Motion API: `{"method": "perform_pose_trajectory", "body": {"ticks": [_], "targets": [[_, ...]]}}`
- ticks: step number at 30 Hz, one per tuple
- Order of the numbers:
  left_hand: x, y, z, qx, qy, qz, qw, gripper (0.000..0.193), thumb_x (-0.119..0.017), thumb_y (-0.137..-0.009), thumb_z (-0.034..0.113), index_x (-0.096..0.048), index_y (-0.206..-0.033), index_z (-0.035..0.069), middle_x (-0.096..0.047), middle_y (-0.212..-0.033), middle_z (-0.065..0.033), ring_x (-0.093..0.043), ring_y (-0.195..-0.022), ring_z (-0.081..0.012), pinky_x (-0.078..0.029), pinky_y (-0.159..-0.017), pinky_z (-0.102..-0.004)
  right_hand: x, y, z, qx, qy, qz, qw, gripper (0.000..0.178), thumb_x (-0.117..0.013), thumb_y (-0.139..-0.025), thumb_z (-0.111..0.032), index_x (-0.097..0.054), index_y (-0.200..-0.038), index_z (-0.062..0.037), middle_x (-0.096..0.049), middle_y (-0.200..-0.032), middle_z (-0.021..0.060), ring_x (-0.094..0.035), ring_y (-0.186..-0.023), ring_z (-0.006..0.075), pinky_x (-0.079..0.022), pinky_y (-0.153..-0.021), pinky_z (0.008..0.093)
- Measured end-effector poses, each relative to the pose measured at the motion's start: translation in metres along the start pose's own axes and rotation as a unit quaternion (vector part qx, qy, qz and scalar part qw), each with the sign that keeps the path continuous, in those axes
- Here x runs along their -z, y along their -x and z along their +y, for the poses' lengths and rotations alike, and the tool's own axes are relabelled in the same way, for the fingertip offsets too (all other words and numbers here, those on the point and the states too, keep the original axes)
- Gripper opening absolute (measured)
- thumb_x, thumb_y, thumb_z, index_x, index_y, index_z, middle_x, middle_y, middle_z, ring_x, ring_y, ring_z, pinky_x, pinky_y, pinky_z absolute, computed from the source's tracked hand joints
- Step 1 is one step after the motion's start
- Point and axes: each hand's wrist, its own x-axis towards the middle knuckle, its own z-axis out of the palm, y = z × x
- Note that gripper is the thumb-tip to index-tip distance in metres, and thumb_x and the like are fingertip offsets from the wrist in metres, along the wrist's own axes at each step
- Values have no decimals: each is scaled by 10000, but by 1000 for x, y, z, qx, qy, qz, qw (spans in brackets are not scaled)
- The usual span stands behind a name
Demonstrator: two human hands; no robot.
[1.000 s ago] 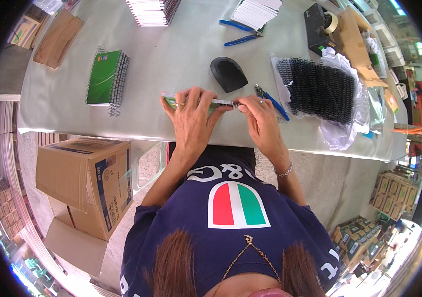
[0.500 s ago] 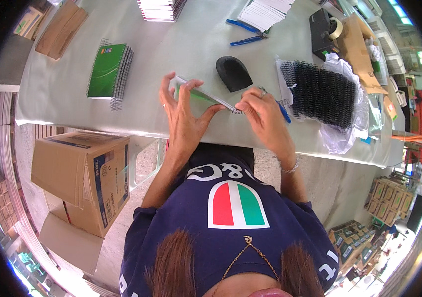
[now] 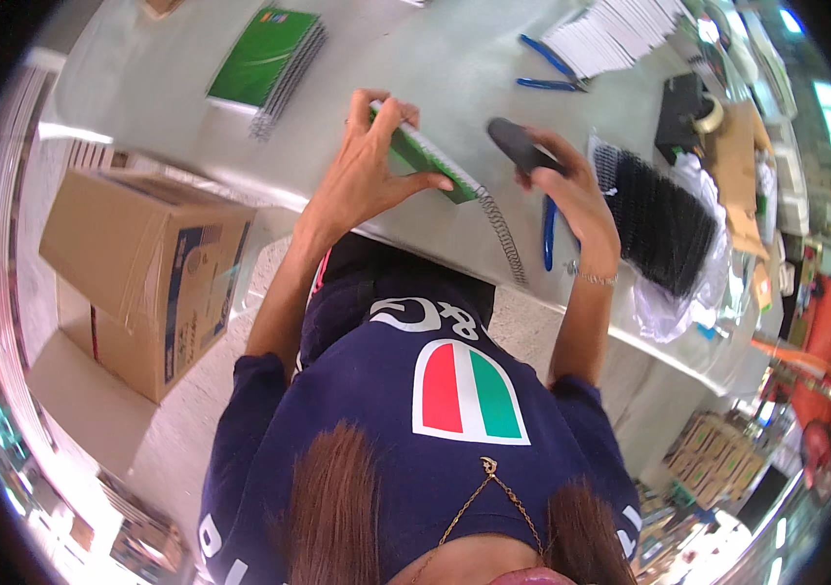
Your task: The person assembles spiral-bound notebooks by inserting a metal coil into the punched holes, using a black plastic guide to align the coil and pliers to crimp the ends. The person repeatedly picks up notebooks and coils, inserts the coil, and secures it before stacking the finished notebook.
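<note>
- Since a moment ago my left hand (image 3: 367, 171) has lifted the green notebook (image 3: 425, 156) up on its edge and pulled it closer to the table edge, and my right hand (image 3: 571, 190) has let go of it and moved off to the right
- My left hand is now wrapped around the green notebook, thumb on the near side and fingers curled over the top, pinching it tight
- The notebook stands tilted on the grey table (image 3: 191, 156), just in front of my body
- A wire spiral (image 3: 503, 239) hangs out from the right end of the notebook and runs down over the table edge
- My right hand is half curled with the fingers close together, and its fingertips touch a black oval thing (image 3: 518, 146) on the table
- I cannot tell if the right hand is gripping that black thing or only resting on it
- A blue-handled tool (image 3: 548, 234) lies just under my right hand
- A bunch of black spirals (image 3: 664, 219) sits in a clear plastic bag to the right
- Another green notebook (image 3: 259, 58) lies flat far to the left, well apart from my hands
- Blue pliers (image 3: 547, 68) lie at the far side, near a stack of white paper (image 3: 620, 34)
- A brown cardboard box (image 3: 133, 283) sits on the floor to my left
</note>
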Motion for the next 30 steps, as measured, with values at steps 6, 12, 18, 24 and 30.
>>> {"method": "perform_pose_trajectory", "body": {"ticks": [6, 12, 18, 24, 30], "targets": [[-15, 1, -6, 28, 50, -4, 998, 847, -974, -530, 423, -493, -1126, 60, -469, -1147, -145, -498, -1184, -358, -477, -966, -475, -21, 40, -3, 57, -186, -43, 980, 831, -837, -663, -649, -649, -1154, -6, -513, -1336, 166, -547, -1196, 215, -455, -968, 344], [-14, 4, -13, 5, 60, -1, 998, 791, -975, -538, 402, -485, -1057, 61, -472, -1135, -150, -496, -1153, -352, -471, -968, -458, -38, 22, -20, -5, 67, 31, 997, 622, -877, -698, -494, -690, -1037, -7, -535, -1268, 123, -510, -1235, 219, -400, -1021, 321], [-11, 1, -17, -32, 55, -10, 998, 773, -973, -553, 374, -494, -1073, 62, -484, -1121, -154, -495, -1155, -356, -474, -961, -456, -52, 21, -30, -21, 158, 66, 985, 557, -837, -774, -456, -687, -1042, 9, -538, -1264, 143, -557, -1172, 227, -425, -985, 303], [-11, -1, -13, -32, 74, -8, 997, 730, -943, -607, 356, -497, -1117, 84, -498, -1076, -111, -484, -1099, -317, -458, -932, -430, -49, 30, -5, 52, 21, 36, 998, 584, -782, -849, -440, -648, -1195, 11, -565, -1297, 153, -543, -1230, 227, -410, -1022, 292], [-8, -1, -11, -7, 93, -38, 995, 664, -942, -612, 344, -520, -1050, 78, -500, -1071, -110, -504, -1079, -314, -461, -927, -430, -28, 47, -4, -4, -119, -25, 993, 549, -797, -828, -392, -655, -1183, 2, -514, -1393, 172, -527, -1256, 236, -408, -1055, 323]]}}
